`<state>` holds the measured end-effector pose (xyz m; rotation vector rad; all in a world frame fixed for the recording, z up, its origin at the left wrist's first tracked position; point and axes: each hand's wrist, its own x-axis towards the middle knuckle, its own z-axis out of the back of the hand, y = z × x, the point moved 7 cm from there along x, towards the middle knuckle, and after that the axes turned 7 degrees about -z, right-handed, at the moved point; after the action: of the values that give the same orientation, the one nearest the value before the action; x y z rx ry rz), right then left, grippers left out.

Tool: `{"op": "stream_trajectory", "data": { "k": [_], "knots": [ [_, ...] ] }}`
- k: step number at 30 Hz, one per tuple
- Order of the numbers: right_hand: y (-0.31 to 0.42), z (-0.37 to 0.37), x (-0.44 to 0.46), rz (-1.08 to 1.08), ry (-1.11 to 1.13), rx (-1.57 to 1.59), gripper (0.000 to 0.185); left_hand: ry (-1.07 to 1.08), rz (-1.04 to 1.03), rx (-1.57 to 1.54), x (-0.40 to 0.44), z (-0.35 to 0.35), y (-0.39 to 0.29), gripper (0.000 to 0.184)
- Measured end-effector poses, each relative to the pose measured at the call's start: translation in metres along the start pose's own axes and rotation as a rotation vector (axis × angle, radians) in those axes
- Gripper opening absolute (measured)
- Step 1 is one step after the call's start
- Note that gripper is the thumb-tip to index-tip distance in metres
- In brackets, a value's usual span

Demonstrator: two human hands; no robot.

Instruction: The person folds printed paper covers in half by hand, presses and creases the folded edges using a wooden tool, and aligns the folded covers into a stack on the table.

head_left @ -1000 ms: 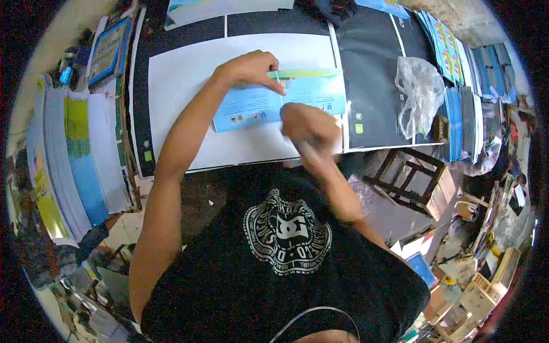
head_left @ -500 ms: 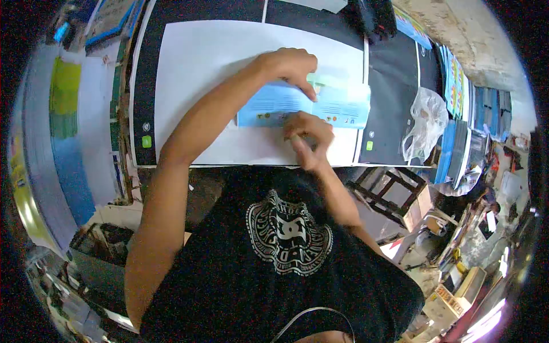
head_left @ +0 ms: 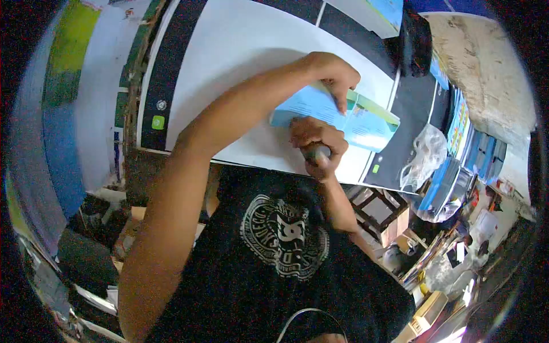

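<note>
A light-blue printed leaflet (head_left: 369, 128) with a green strip along its far edge lies on a large white sheet (head_left: 229, 34). Over its far edge arches my left hand (head_left: 334, 74), its fingers bent and one fingertip pressed on the paper near the middle fold. My right hand (head_left: 317, 137) is closed in a fist at the leaflet's near edge. A dark, rounded end (head_left: 318, 151) shows in that fist; the rest of this object is hidden, and its kind is unclear.
Black-bordered printed sheets (head_left: 420, 94) continue to the right, with a crumpled clear plastic bag (head_left: 426, 154) on them. Tall paper stacks (head_left: 60, 108) stand at the left. More stacked prints (head_left: 483, 151) and a wooden frame (head_left: 377, 208) are at the right.
The view has tilted, so table and leaflet appear turned clockwise. My right hand has shifted left along the leaflet's near edge, and the dark rounded end now shows. My left hand stays on the leaflet.
</note>
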<state>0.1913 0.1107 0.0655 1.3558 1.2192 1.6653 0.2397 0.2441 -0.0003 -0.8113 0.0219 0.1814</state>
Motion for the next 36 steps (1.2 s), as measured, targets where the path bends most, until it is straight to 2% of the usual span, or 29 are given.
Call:
{"op": "stream_trajectory", "data": {
  "k": [1,2,5,7,8,9,11,14,15,16,17,20,22,24,25,27,28,31,33,34,36],
  "knots": [
    [0.001,0.0,-0.005,-0.023,-0.011,0.054,0.038,0.047,-0.019,-0.057,0.0,-0.004,0.004,0.062],
    [-0.005,0.005,-0.01,-0.101,-0.031,-0.015,0.03,0.094,-0.045,-0.12,0.001,-0.008,0.007,0.061],
    [0.027,-0.005,0.003,0.014,0.047,-0.044,0.03,0.091,-0.05,-0.122,0.002,-0.001,0.003,0.056],
    [0.068,-0.028,0.024,0.101,0.238,0.018,0.03,0.058,-0.057,-0.145,-0.004,0.001,0.0,0.055],
    [0.064,-0.033,0.022,0.097,0.247,-0.009,0.032,0.136,0.011,-0.118,-0.001,-0.001,0.001,0.057],
    [0.06,-0.039,0.021,0.092,0.255,-0.036,0.034,0.123,-0.016,-0.118,0.0,-0.004,0.0,0.057],
    [-0.005,-0.042,0.012,0.014,0.128,-0.209,0.045,0.088,-0.072,-0.098,0.003,-0.002,0.001,0.057],
    [-0.004,-0.027,0.008,-0.038,0.136,-0.037,0.054,0.08,-0.047,-0.084,0.0,0.003,0.005,0.059],
    [-0.007,-0.006,-0.009,-0.132,0.087,-0.021,0.041,0.082,-0.036,-0.123,0.002,-0.003,0.003,0.06],
    [0.01,0.005,-0.011,-0.162,0.029,-0.03,0.044,0.08,-0.044,-0.09,0.0,-0.001,0.001,0.06],
    [0.032,0.017,-0.009,-0.069,0.003,0.053,0.037,0.067,-0.032,-0.074,0.002,0.001,0.006,0.06],
    [0.082,0.063,-0.045,-0.066,-0.325,-0.49,0.025,0.072,-0.036,-0.073,0.013,-0.011,0.008,0.06],
    [0.005,0.095,-0.112,-0.336,-0.307,-1.048,0.023,0.076,-0.069,-0.078,0.005,-0.003,0.003,0.06],
    [-0.025,0.065,-0.064,-0.239,-0.2,-0.748,0.03,0.054,-0.012,-0.01,0.007,-0.004,0.004,0.07],
    [0.007,0.062,-0.039,0.087,-0.282,-0.114,0.037,0.021,0.035,-0.002,0.008,-0.005,0.006,0.073],
    [0.006,0.066,-0.041,-0.114,-0.336,-0.367,0.036,0.048,0.091,0.031,0.005,-0.005,-0.002,0.075],
    [0.004,0.066,-0.042,-0.183,-0.348,-0.382,0.034,0.051,0.122,0.042,0.002,-0.004,-0.006,0.076],
    [0.011,0.077,-0.041,-0.402,-0.536,-0.157,0.039,0.013,0.126,0.047,0.0,-0.003,-0.011,0.073],
    [0.015,0.099,-0.05,-0.405,-0.587,0.13,0.032,0.012,0.129,0.034,-0.001,-0.004,-0.005,0.072],
    [0.034,0.107,-0.055,-0.445,-0.627,0.063,0.031,0.015,0.128,0.026,0.0,-0.005,-0.004,0.072],
    [0.094,0.126,-0.057,-0.278,-0.583,-0.871,0.055,0.012,0.122,0.017,-0.002,-0.001,-0.007,0.063]
  ]
}}
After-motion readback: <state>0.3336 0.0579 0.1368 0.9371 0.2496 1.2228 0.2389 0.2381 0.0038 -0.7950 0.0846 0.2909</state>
